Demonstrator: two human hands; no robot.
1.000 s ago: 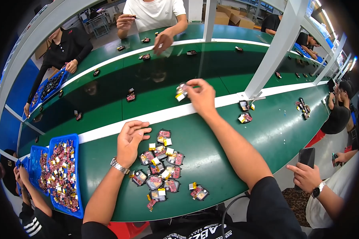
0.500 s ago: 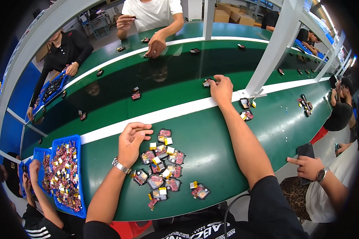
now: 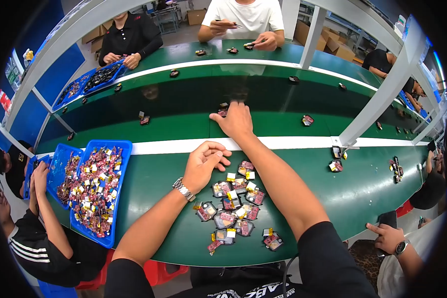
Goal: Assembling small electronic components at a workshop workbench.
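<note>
My right hand [image 3: 236, 120] reaches across the white rail [image 3: 164, 146] onto the dark green belt. Its thumb is spread from the fingers beside a small circuit-board unit [image 3: 223, 112], partly covered by the hand; no firm grip shows. My left hand [image 3: 205, 164] hovers near the rail with fingers loosely curled and apart, holding nothing. Just right of it, on the green table, lies a cluster of similar units [image 3: 226, 218], with red boards, dark casings and white-and-yellow pieces. One separate unit [image 3: 272, 241] lies near the table's front edge.
Blue trays heaped with boards [image 3: 119, 193] stand at left. More units [image 3: 308, 120] lie along the belt; two [image 3: 335, 165] sit by a grey post [image 3: 382, 94]. Co-workers sit across and on both sides. A neighbour's hand [image 3: 388, 239] is by a dark phone at right.
My view has turned left. My right hand has left one unit on the belt and moved left to another. My left hand stays beside the cluster.
</note>
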